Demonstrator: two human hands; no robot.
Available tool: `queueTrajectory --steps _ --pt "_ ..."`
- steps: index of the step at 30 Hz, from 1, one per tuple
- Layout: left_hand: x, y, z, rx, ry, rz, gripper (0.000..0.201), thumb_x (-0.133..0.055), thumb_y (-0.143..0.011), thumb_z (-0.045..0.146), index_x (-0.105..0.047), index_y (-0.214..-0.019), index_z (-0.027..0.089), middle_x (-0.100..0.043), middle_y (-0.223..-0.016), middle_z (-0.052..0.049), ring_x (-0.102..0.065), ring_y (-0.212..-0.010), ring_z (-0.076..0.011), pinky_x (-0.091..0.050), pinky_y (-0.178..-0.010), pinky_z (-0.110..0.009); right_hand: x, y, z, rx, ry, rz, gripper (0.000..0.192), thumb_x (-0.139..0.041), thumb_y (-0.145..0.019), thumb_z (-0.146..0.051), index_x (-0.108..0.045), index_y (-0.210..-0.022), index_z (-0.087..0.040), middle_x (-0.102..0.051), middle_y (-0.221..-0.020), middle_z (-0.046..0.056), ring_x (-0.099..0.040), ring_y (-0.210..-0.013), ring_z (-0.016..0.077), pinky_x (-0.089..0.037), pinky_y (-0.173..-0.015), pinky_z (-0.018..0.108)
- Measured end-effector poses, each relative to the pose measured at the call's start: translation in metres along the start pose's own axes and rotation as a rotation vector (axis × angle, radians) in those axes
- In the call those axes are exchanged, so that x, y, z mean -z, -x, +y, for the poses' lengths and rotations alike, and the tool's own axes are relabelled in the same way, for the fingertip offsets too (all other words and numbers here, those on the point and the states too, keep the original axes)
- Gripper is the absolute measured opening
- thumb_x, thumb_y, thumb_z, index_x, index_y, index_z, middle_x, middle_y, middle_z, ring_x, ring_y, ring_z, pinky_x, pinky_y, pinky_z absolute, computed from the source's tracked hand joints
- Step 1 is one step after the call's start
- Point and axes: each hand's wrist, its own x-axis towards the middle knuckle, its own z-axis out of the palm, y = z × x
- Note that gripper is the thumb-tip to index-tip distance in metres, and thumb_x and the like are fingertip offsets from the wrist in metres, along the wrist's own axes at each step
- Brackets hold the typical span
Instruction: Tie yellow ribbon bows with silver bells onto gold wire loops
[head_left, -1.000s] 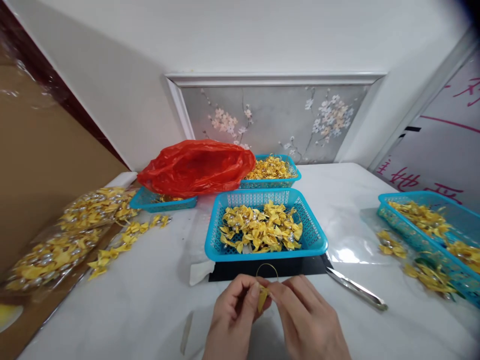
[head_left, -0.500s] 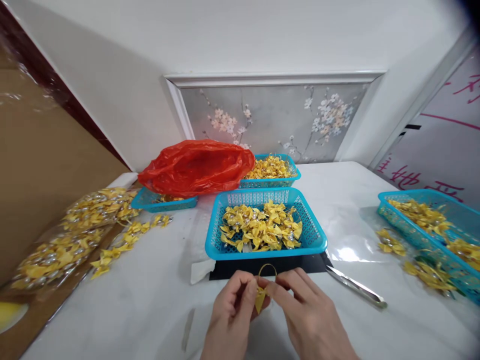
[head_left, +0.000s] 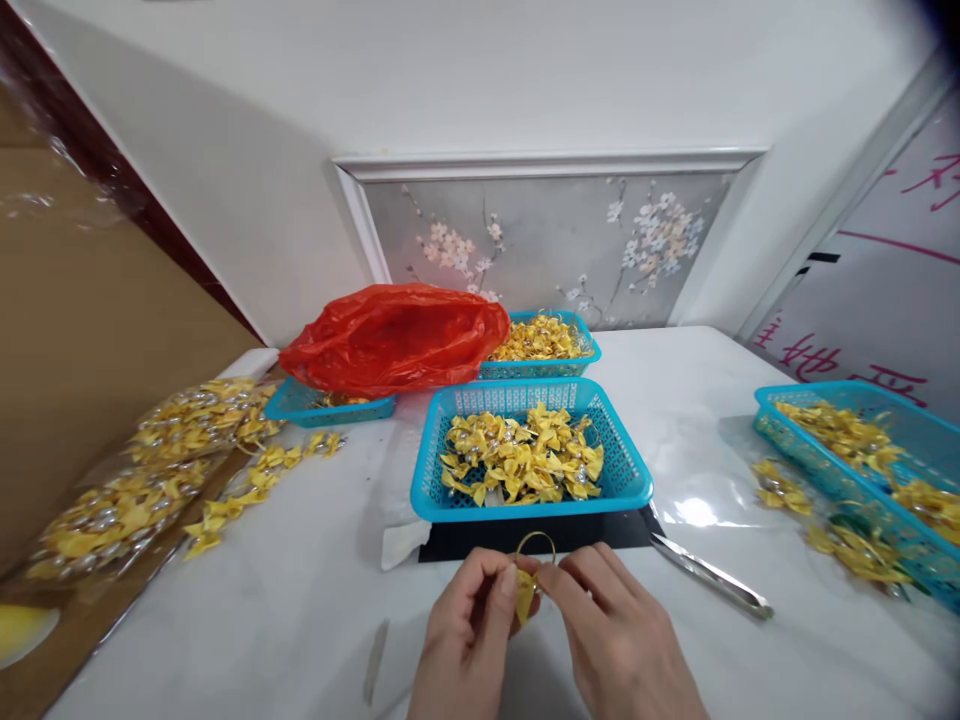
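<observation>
The person's bare, smooth-backed left hand [head_left: 465,630] has slim fingers and a long, straight-sided thumb [head_left: 498,612] that narrows to a rounded tip, its nail too small to make out clearly. The bare right hand [head_left: 626,625] is of like build, with a broad, smooth back, softly rounded knuckles and slender, tapering fingers [head_left: 564,592]. Both are bare down to the view's lower edge, which cuts them off near the wrists.

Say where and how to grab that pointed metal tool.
Probably pinch the pointed metal tool by its rounded end, from the right, with your right hand: that end faces away from the front blue basket; the tip points toward it.
</observation>
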Motion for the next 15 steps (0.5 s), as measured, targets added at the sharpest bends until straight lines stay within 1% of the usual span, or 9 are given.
queueTrajectory --steps 3,6,10,12,15 --pt "0.0020 -0.0009 -0.0003 0.028 0.018 -0.035 0.034 -0.065 -0.086 0.052 -0.066 -0.077 0.019 -0.059 -0.069 0.000 -0.051 -0.066 -0.0148 -0.045 -0.059 -0.020 -0.0048 0.0066 0.0015 -0.057 -0.090 -0.011 0.033 -0.035 -0.099 -0.010 -0.066 -0.105 -0.019 -0.059 -0.078 0.006 -0.053 -0.067 0.0192 -0.043 -0.056 0.029" --pt "0.0050 -0.0025 -0.0031 0.052 0.027 -0.079 0.038 -0.065 -0.085 0.053 -0.064 -0.072 0.018 -0.059 -0.069 -0.001 -0.051 -0.066 -0.0148 -0.047 -0.060 -0.021 -0.0078 0.0102 0.0006 -0.088 -0.185 -0.029 0.029 -0.038 -0.098 -0.011 -0.064 -0.105 -0.021 -0.059 -0.081 0.006 -0.054 -0.069 0.0190 -0.045 -0.059 0.029" --pt "0.0077 -0.0028 -0.0087 0.046 0.001 -0.094 0.033 -0.067 -0.084 0.050 -0.073 -0.083 0.018 -0.065 -0.075 -0.003 -0.055 -0.070 -0.0168 -0.048 -0.066 -0.023 -0.0069 0.0085 -0.0021 -0.140 -0.239 -0.029 0.023 -0.042 -0.098 -0.012 -0.062 -0.098 -0.023 -0.059 -0.080 0.005 -0.056 -0.069 0.0192 -0.048 -0.059 0.029" --pt "0.0078 -0.0026 -0.0098 0.033 -0.014 -0.094 0.029 -0.068 -0.085 0.047 -0.076 -0.088 0.019 -0.069 -0.078 -0.004 -0.058 -0.074 -0.0186 -0.050 -0.069 -0.024 -0.0072 0.0077 -0.0034 -0.151 -0.279 -0.044 0.022 -0.043 -0.098 -0.013 -0.062 -0.102 -0.023 -0.060 -0.079 0.004 -0.059 -0.070 0.0190 -0.050 -0.059 0.028" --pt "0.0071 -0.0025 -0.0079 0.007 -0.032 -0.100 0.022 -0.068 -0.085 0.039 -0.079 -0.088 0.020 -0.071 -0.079 -0.005 -0.061 -0.076 -0.0202 -0.052 -0.071 -0.025 -0.0112 0.0086 -0.0066 -0.197 -0.381 -0.042 0.025 -0.044 -0.098 -0.013 -0.060 -0.113 -0.024 -0.061 -0.082 0.004 -0.063 -0.072 0.0172 -0.053 -0.063 0.026"
